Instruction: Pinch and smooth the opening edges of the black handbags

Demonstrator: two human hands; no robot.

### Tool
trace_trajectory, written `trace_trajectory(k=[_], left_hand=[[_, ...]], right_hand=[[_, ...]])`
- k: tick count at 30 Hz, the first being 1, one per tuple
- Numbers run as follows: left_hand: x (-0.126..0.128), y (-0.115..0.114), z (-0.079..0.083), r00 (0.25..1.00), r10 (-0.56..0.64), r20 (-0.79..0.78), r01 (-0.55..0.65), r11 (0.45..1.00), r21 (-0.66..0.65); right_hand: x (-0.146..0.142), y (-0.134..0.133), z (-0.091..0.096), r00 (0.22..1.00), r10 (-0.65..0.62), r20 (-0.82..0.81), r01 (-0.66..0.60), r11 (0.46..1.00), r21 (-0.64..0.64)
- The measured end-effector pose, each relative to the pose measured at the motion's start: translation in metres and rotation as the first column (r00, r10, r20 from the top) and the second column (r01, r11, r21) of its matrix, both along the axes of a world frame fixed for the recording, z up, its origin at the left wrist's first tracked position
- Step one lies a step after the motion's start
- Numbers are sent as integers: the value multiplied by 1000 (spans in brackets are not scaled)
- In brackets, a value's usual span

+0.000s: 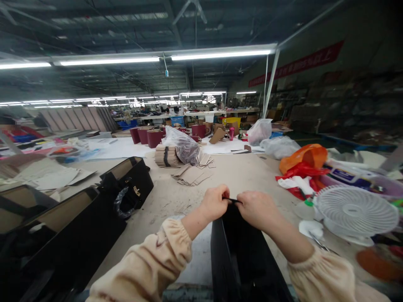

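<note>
A black handbag body stands in front of me, its long open top running away from me. At its far end, my left hand pinches the upper edge on the left side. My right hand grips the same edge just to the right, fingers curled over it. A short dark stretch of the rim shows between the two hands. The fingertips are partly hidden. To the left stands another black handbag with a gold-coloured clasp and a plastic-wrapped handle.
More black bags with tan insides fill the left. Stacked board pieces and a clear plastic bag lie beyond my hands. On the right are a white fan, an orange bag and scissors.
</note>
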State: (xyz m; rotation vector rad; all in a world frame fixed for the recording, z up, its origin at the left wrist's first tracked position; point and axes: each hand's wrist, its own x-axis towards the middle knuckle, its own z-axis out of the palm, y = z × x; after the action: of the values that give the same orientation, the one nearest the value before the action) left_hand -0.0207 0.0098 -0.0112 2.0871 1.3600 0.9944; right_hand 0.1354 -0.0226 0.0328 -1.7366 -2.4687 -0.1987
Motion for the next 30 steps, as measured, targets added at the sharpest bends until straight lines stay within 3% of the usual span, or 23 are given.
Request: trace_trajectory(k=[7,15,22,30], left_hand=[[-8,-7,-3,994,-101,46,104,993,-58],[-13,-1,0,987,-150,49,155,981,-121],[-36,-13,2,998,-30,-50,22,989,-144],[-25,-7,4,979,-50,-200,34,996,-84]], right_hand=[[-9,-28,-1,998,-64,-4,64,998,-14],[-9,-21,0,997,-79,2,79,997,-2],[-2,-14,-6,997,-78,-10,78,997,-1],[4,-7,-14,995,-98,-19,98,995,-12]])
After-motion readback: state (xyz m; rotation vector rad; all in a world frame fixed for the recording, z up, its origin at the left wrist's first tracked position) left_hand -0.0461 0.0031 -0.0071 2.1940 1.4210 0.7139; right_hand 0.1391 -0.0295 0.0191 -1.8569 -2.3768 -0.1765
